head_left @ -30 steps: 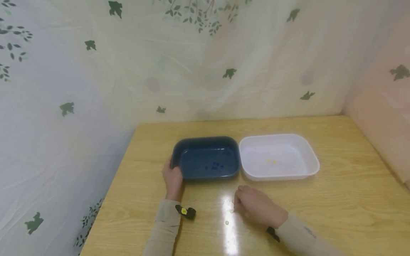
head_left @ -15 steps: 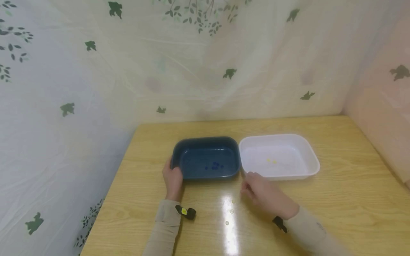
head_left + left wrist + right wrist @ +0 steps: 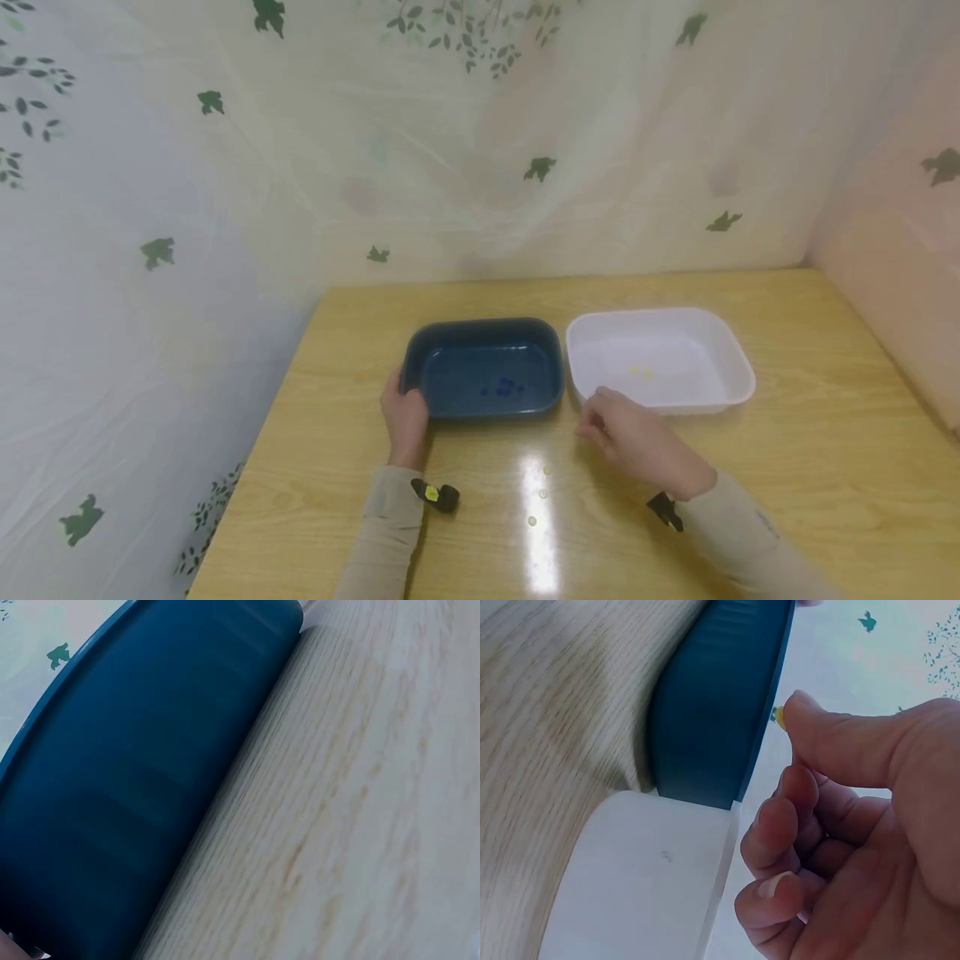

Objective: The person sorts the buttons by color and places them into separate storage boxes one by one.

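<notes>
My left hand (image 3: pixel 405 417) grips the left end of a dark blue rectangular tray (image 3: pixel 450 408), thumb over its near corner. The tray's outer wall (image 3: pixel 142 757) fills much of the left wrist view. Several small dark blue pieces (image 3: pixel 504 387) lie inside it. My right hand (image 3: pixel 637 442) is at the near left corner of a white tray (image 3: pixel 697 408). Between thumb and index finger it pinches a small yellow piece (image 3: pixel 780 717), mostly hidden by the thumb; its kind is unclear. The white tray holds small yellow pieces (image 3: pixel 648 373).
Three small pale yellow round pieces lie on the wooden table (image 3: pixel 810 467) in front of the trays, the nearest piece (image 3: pixel 532 522) beside a bright light reflection. A patterned curtain (image 3: pixel 450 167) hangs behind the table.
From beside the loose yellow pieces, my right hand has moved away from me and right to the white tray's near corner. That tray has shifted slightly right. My left hand stays put.
</notes>
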The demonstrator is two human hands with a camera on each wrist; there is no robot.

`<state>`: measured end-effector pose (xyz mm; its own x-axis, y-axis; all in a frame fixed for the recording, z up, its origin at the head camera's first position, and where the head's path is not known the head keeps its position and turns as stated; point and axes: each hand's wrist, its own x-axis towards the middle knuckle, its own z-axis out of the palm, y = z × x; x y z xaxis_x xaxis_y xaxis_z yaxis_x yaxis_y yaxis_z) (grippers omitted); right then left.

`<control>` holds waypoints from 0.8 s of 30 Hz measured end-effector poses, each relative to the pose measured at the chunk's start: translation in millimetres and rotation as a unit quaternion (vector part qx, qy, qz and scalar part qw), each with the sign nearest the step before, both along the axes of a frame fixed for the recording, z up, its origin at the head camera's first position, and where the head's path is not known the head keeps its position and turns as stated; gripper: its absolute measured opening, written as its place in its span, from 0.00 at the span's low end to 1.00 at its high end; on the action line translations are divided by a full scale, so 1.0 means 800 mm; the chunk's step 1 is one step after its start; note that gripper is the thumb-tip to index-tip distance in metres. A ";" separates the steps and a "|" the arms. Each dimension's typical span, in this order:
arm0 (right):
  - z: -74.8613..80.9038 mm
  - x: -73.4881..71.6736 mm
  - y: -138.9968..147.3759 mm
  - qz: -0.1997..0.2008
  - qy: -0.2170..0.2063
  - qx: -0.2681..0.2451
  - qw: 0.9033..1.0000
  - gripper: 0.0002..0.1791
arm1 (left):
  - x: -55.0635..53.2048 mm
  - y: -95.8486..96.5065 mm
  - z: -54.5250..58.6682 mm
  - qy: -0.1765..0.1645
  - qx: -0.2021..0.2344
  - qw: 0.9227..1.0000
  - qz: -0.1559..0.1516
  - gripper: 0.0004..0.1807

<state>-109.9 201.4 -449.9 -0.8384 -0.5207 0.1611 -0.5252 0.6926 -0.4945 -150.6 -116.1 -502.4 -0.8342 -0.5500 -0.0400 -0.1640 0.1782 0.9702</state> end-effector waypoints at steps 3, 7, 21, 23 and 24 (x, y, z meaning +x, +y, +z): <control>0.003 -0.002 0.000 -0.003 0.009 -0.001 1.000 0.07 | 0.000 0.000 0.001 -0.001 0.004 1.000 0.000 0.32; 0.010 -0.007 0.003 -0.020 0.009 0.005 1.000 0.07 | -0.001 -0.001 0.001 -0.003 0.004 1.000 0.000 0.32; 0.023 -0.063 0.044 -0.090 -0.060 0.028 0.994 0.06 | 0.001 0.000 0.003 -0.005 0.007 1.000 -0.004 0.33; 0.019 -0.070 0.049 -0.085 -0.066 0.042 0.993 0.07 | 0.000 0.000 0.002 -0.001 0.005 1.000 -0.005 0.32; 0.016 -0.074 0.051 -0.083 -0.072 0.048 0.993 0.07 | 0.000 -0.001 0.002 0.000 0.003 1.000 -0.005 0.32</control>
